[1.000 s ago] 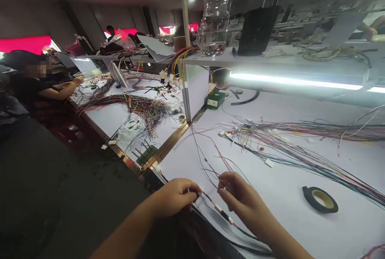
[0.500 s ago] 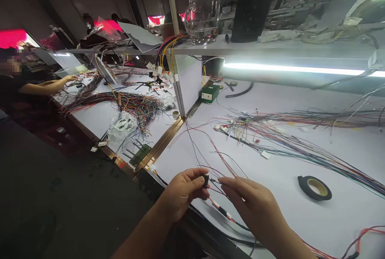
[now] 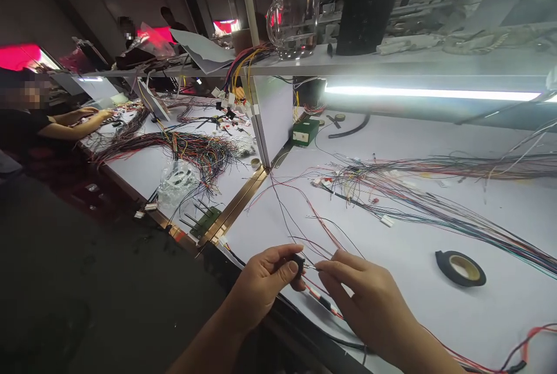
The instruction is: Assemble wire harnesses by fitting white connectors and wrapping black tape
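Pinching black connector (image 3: 298, 260) between hands

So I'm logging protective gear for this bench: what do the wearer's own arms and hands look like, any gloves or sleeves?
None in view. The left hand and right hand are bare: no gloves, rings or watch. Both forearms are uncovered as far as the frame shows, with no sleeve visible.

A roll of black tape (image 3: 460, 268) lies flat on the white tabletop (image 3: 418, 304), well apart from a long spread of multicoloured wires (image 3: 435, 206) that runs across to the right edge. Further back sits a small green box (image 3: 304, 131) under the bright strip light (image 3: 430, 94), and a clear glass jug (image 3: 296, 11) stands on the shelf above. At the neighbouring bench to the left, a seated person's hands (image 3: 93, 113) rest near another heap of coloured wires (image 3: 191, 151).
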`<state>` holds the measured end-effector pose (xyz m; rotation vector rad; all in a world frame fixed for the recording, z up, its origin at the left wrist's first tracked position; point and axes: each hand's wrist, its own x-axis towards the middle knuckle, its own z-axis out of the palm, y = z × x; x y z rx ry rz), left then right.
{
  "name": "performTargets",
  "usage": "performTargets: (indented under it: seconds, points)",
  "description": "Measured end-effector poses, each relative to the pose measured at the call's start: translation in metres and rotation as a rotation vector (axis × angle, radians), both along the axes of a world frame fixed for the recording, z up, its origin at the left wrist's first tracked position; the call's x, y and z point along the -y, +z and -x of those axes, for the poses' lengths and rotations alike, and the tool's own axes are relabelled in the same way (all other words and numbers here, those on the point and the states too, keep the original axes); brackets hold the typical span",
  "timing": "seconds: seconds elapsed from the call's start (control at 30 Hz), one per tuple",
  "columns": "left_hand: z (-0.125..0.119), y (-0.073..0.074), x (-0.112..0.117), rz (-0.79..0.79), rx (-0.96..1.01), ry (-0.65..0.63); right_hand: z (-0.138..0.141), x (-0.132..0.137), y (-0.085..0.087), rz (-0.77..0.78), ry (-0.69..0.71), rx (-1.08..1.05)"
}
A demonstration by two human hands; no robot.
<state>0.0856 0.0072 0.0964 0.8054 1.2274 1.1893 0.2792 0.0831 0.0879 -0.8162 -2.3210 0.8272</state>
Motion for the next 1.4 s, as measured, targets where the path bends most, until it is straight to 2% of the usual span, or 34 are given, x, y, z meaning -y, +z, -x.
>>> performTargets:
  seconds: [0.17,0.3,0.47,0.63,0.7,0.77,0.87,1.03,1.13,1.27,1.33,1.4]
  points:
    - [0.002,0.005,-0.001,-0.241,-0.276,-0.058,0.000,0.000,0.007,0.153,0.070,0.086]
    - [0.002,0.007,-0.001,-0.332,-0.417,-0.095,0.002,0.000,0.010,0.211,0.072,0.110]
    - [-0.001,0.005,-0.003,-0.355,-0.573,-0.090,0.007,0.002,0.013,0.228,0.104,0.071]
    - [-0.002,0.004,-0.005,-0.316,-0.581,-0.231,0.009,0.005,0.013,0.163,0.117,0.110]
    - [0.000,0.003,-0.006,-0.298,-0.600,-0.218,0.010,0.006,0.013,0.182,0.095,0.119]
    - [0.004,0.005,-0.009,-0.307,-0.623,-0.150,0.012,0.006,0.012,0.290,0.069,0.113]
    - [0.005,0.008,-0.013,-0.313,-0.598,-0.087,0.014,0.003,0.010,0.569,0.085,0.063]
    - [-0.010,-0.002,-0.016,-0.099,-0.326,0.111,0.013,-0.002,0.009,0.807,0.126,-0.164]
    - [-0.018,-0.011,-0.019,-0.053,-0.149,0.034,0.013,-0.002,0.006,1.074,0.191,-0.339]
    - [-0.016,-0.008,-0.029,-0.031,-0.062,-0.062,0.015,-0.003,-0.002,1.414,0.212,-0.473]
    - [-0.015,-0.007,-0.032,0.016,-0.013,-0.109,0.015,-0.005,-0.002,1.475,0.198,-0.541]
    - [-0.017,-0.010,-0.033,0.046,0.056,-0.073,0.016,-0.006,-0.003,1.444,0.176,-0.557]
